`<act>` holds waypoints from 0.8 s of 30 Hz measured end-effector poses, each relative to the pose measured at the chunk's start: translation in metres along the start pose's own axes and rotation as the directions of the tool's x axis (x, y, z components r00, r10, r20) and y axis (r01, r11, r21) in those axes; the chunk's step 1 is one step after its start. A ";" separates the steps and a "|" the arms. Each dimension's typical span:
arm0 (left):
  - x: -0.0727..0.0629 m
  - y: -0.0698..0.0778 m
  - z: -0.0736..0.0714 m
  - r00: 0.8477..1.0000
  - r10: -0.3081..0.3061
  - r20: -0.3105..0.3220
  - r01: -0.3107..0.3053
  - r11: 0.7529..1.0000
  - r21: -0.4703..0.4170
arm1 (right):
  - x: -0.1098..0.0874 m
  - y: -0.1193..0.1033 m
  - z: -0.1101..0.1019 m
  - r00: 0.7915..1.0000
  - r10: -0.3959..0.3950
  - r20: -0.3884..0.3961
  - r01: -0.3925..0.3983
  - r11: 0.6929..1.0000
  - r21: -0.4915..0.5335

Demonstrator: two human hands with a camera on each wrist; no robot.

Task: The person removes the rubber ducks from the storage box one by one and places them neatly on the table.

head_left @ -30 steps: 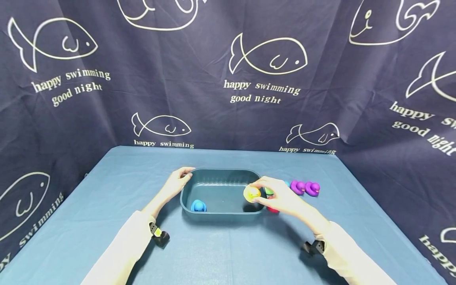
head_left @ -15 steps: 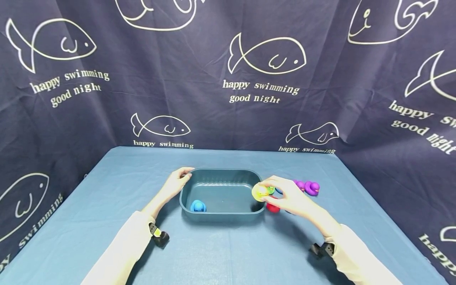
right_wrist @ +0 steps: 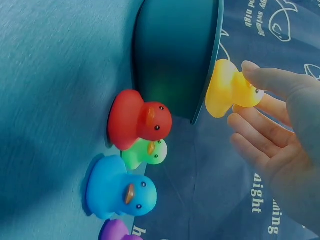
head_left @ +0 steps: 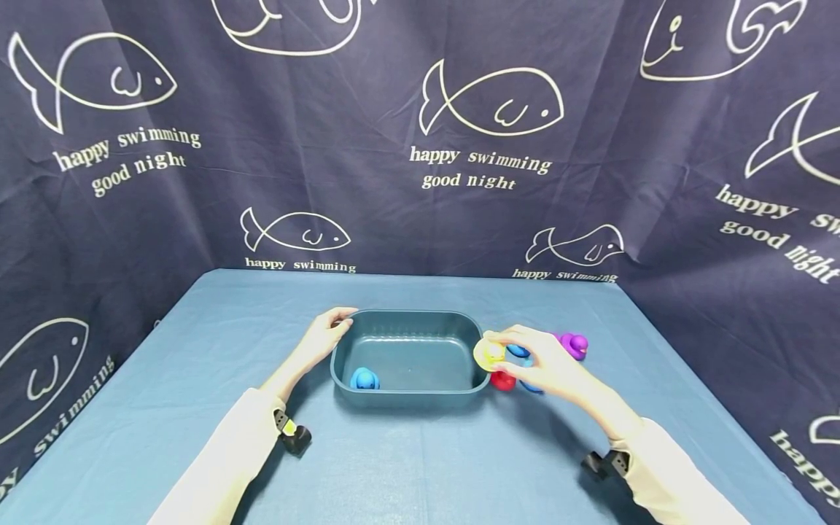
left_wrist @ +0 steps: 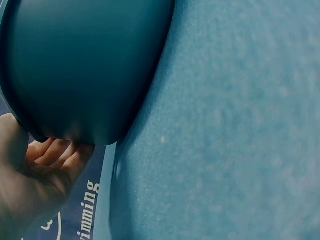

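Observation:
A dark teal tub (head_left: 407, 399) stands on the table. My left hand (head_left: 323, 337) holds its left end, thumb near the rim and fingers against the outer wall (left_wrist: 85, 70) in the left wrist view. Between the thumb and fingers of my right hand (head_left: 547, 364) is a yellow rubber duck (head_left: 489, 354), raised at the tub's right rim. The right wrist view has that duck (right_wrist: 220, 90) right beside the rim, pinched by the head. A blue rubber duck (head_left: 364, 379) sits inside the tub, at the near left corner.
Right of the tub stand a red duck (right_wrist: 132, 117), a green duck (right_wrist: 142, 152), a blue duck (right_wrist: 117, 187) and a purple duck (right_wrist: 116, 231). The right hand partly covers this group in the head view. A dark printed curtain (head_left: 394, 219) hangs behind the table.
My right hand has carried the yellow duck rightward, from above the tub's inside to its right rim. The left hand and the tub have stayed put.

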State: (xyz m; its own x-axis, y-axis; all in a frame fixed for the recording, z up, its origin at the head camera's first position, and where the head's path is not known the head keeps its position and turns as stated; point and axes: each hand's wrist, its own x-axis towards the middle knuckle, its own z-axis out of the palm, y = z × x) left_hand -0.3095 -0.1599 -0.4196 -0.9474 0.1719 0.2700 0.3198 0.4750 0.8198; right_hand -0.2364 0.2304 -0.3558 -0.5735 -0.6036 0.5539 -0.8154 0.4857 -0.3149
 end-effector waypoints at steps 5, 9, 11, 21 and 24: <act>0.001 -0.002 0.000 1.000 0.006 -0.004 -0.006 1.000 0.008 | -0.003 0.003 -0.004 1.000 -0.007 -0.016 0.007 0.999 -0.047; 0.002 -0.004 0.000 1.000 0.010 -0.004 -0.009 1.000 0.019 | -0.006 0.006 -0.007 1.000 -0.016 -0.024 0.015 0.999 -0.040; 0.002 -0.003 0.000 1.000 0.006 -0.007 -0.006 1.000 0.017 | -0.008 0.008 -0.009 1.000 -0.010 -0.027 0.009 0.999 -0.039; 0.001 -0.002 0.000 1.000 0.002 0.004 -0.002 1.000 0.010 | -0.020 0.017 -0.013 0.999 0.023 -0.044 -0.026 0.996 -0.082; 0.001 -0.002 0.000 1.000 0.000 0.006 0.000 1.000 0.006 | -0.024 0.020 -0.015 0.998 0.026 -0.057 -0.032 0.994 -0.107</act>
State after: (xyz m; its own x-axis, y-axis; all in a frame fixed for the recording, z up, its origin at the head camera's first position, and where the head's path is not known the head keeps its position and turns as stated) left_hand -0.3115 -0.1606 -0.4206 -0.9473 0.1773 0.2668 0.3199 0.4799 0.8169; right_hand -0.2378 0.2640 -0.3632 -0.5887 -0.5540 0.5887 -0.7838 0.5693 -0.2481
